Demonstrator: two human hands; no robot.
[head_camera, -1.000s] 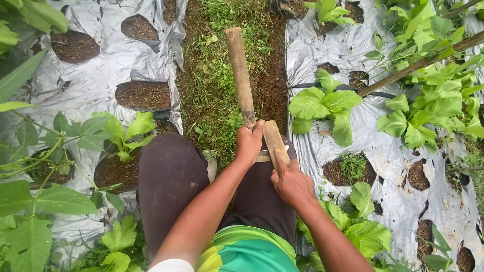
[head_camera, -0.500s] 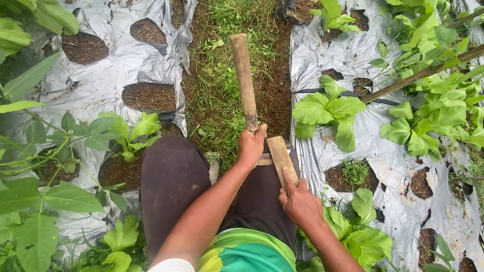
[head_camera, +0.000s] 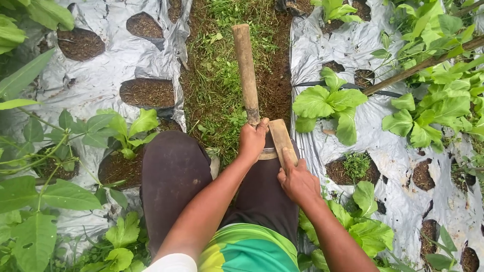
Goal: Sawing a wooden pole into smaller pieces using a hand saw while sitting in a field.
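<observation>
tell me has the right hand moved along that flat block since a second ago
Yes. The right hand has slid down the flat block, toward the body, away from the left hand gripping the wooden handle.

Vegetable field: silver mulch sheeting point(head_camera: 101, 90), leafy seedlings point(head_camera: 330, 103), soil.

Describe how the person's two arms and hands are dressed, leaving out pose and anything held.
Both forearms are bare, and neither the left hand nor the right hand wears a glove, ring or watch that shows. A short white sleeve edge covers the left upper arm.
</observation>
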